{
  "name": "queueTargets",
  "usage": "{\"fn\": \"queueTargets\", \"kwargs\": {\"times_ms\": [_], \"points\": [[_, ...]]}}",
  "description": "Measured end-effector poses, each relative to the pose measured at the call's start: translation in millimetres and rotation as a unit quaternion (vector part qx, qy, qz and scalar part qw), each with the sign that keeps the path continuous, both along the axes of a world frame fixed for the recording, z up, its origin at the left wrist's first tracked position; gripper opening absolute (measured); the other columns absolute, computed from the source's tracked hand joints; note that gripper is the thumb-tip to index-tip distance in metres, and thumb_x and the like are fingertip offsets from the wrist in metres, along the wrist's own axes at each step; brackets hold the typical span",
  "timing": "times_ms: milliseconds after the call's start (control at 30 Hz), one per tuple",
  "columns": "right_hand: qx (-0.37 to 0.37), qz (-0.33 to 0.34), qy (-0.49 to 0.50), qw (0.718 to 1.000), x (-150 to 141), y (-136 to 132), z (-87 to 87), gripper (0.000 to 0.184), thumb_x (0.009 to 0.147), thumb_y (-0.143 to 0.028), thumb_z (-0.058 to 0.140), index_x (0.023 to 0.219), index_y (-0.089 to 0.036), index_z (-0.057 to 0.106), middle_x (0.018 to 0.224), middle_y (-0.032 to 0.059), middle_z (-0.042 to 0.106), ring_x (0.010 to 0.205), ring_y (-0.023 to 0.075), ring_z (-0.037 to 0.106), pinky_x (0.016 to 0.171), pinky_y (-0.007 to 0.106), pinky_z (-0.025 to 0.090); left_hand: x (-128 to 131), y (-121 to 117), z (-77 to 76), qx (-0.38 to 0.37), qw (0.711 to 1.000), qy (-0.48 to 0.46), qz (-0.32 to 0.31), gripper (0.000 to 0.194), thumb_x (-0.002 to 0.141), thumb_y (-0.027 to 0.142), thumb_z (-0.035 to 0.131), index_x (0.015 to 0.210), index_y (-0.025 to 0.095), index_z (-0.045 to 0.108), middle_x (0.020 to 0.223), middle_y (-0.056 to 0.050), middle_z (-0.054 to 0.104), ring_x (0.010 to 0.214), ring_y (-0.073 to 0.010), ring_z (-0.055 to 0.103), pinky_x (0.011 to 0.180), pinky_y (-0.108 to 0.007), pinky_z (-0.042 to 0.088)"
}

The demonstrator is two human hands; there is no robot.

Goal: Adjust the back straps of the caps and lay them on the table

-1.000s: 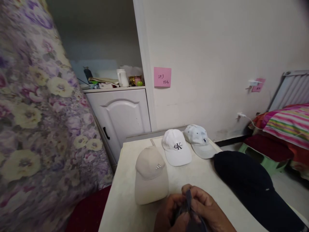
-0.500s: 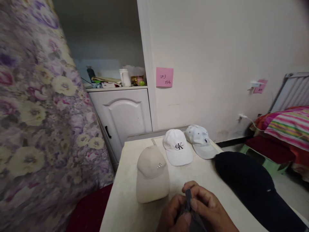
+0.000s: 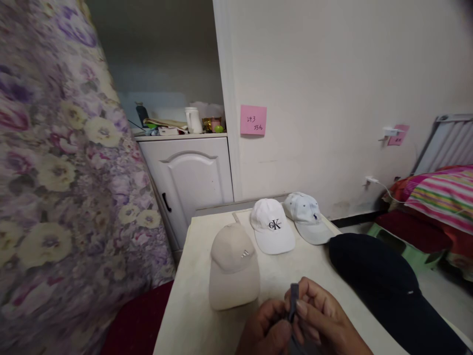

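Low in the view, both hands meet over a dark grey fabric strap (image 3: pixel 294 295). My left hand (image 3: pixel 265 326) pinches its lower part between thumb and fingers. From the other side my right hand (image 3: pixel 320 315) grips the strap, its free end sticking up above the thumb. Grey cloth hangs below, mostly hidden by the hands. A beige cap (image 3: pixel 232 266) lies just left of them, brim toward me. Behind it sit a white cap (image 3: pixel 271 224) with black letters and a pale blue cap (image 3: pixel 305 217). A navy cap (image 3: pixel 377 276) is at the right.
A cream-topped table (image 3: pixel 185 286) bears the caps. To the left hang a floral curtain (image 3: pixel 84 162) and a dark red seat (image 3: pixel 136 320). Behind are a white cabinet (image 3: pixel 192 172) and a wall with a pink note (image 3: pixel 253 120). A green stool (image 3: pixel 424 256) stands right.
The strap's end now stands more upright and shows more above the fingers. My right hand has shifted slightly right; the caps stay where they were.
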State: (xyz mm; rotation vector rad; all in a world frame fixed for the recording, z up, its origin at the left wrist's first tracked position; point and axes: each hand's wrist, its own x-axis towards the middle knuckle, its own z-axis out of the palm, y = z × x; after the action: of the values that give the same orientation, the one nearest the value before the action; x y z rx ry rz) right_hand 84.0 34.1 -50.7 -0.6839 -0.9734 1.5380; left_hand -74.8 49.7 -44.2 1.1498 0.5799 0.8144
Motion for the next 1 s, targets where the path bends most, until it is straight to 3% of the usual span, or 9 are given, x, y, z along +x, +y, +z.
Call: {"fn": "queueTargets", "kwargs": {"times_ms": [133, 300, 433, 567, 800, 900, 1000], "points": [[-0.029, 0.014, 0.049, 0.998, -3, -1, 0.5, 0.03, 0.082, -0.047, 0.077, 0.08, -0.021, 0.06, 0.043, -0.0119, 0.04, 0.039, 0.0063, 0.031, 0.049, 0.022, 0.036, -2, 2, -3.9, 0.015, 1.0, 0.002, 0.003, 0.039, 0.076, 0.056, 0.075, 0.08, 0.018, 0.067, 0.066, 0.002, 0.058, 0.058, -0.011, 0.042, 0.062, -0.027, 0.034], [-0.078, 0.014, 0.098, 0.992, -4, -3, 4.3, 0.028, 0.075, -0.042, 0.083, 0.082, -0.021, 0.065, 0.043, -0.0106, 0.042, 0.039, 0.0059, 0.029, 0.044, 0.019, 0.031, -6, 7, -14.4, -0.008, 0.997, -0.028, -0.072, 0.036, 0.072, 0.046, 0.081, 0.09, 0.017, 0.068, 0.08, -0.003, 0.065, 0.07, -0.0151, 0.053, 0.068, -0.03, 0.036], [-0.094, 0.027, 0.131, 0.987, -4, -5, 7.0, 0.025, 0.075, -0.04, 0.083, 0.079, -0.021, 0.066, 0.044, -0.0098, 0.043, 0.04, 0.0066, 0.035, 0.047, 0.021, 0.037, -4, 7, -22.0, -0.049, 0.993, -0.077, -0.078, 0.031, 0.072, 0.04, 0.079, 0.09, 0.017, 0.068, 0.076, -0.001, 0.062, 0.062, -0.011, 0.048, 0.061, -0.027, 0.031], [-0.108, 0.037, 0.137, 0.984, -3, -6, 5.2, 0.025, 0.076, -0.04, 0.082, 0.077, -0.021, 0.065, 0.044, -0.0098, 0.043, 0.038, 0.0058, 0.033, 0.043, 0.02, 0.032, -2, 6, -24.8, -0.084, 0.987, -0.097, -0.091, 0.03, 0.072, 0.039, 0.076, 0.091, 0.016, 0.069, 0.075, -0.003, 0.062, 0.063, -0.013, 0.051, 0.061, -0.028, 0.031], [-0.096, 0.054, 0.122, 0.986, -4, -6, 7.6, 0.028, 0.076, -0.042, 0.082, 0.073, -0.021, 0.064, 0.043, -0.0083, 0.048, 0.037, 0.0068, 0.037, 0.044, 0.022, 0.036, 1, 4, -7.2, -0.107, 0.982, -0.117, -0.1, 0.035, 0.069, 0.044, 0.075, 0.088, 0.015, 0.071, 0.079, -0.007, 0.067, 0.068, -0.0179, 0.057, 0.067, -0.031, 0.036], [-0.089, 0.046, 0.108, 0.989, -4, -5, 10.0, 0.029, 0.076, -0.043, 0.082, 0.074, -0.019, 0.065, 0.04, -0.0098, 0.045, 0.037, 0.005, 0.031, 0.044, 0.019, 0.032, 4, 3, 0.4, -0.117, 0.98, -0.119, -0.11, 0.034, 0.066, 0.041, 0.076, 0.084, 0.013, 0.071, 0.084, -0.013, 0.071, 0.072, -0.02, 0.059, 0.068, -0.031, 0.035], [-0.076, 0.037, 0.083, 0.993, -2, -4, 9.1, 0.029, 0.076, -0.042, 0.082, 0.077, -0.019, 0.064, 0.041, -0.0103, 0.046, 0.037, 0.0042, 0.029, 0.043, 0.018, 0.027, 5, 4, 0.1, -0.116, 0.979, -0.12, -0.118, 0.028, 0.066, 0.035, 0.078, 0.083, 0.014, 0.071, 0.08, -0.011, 0.071, 0.07, -0.018, 0.058, 0.065, -0.029, 0.033]]}}
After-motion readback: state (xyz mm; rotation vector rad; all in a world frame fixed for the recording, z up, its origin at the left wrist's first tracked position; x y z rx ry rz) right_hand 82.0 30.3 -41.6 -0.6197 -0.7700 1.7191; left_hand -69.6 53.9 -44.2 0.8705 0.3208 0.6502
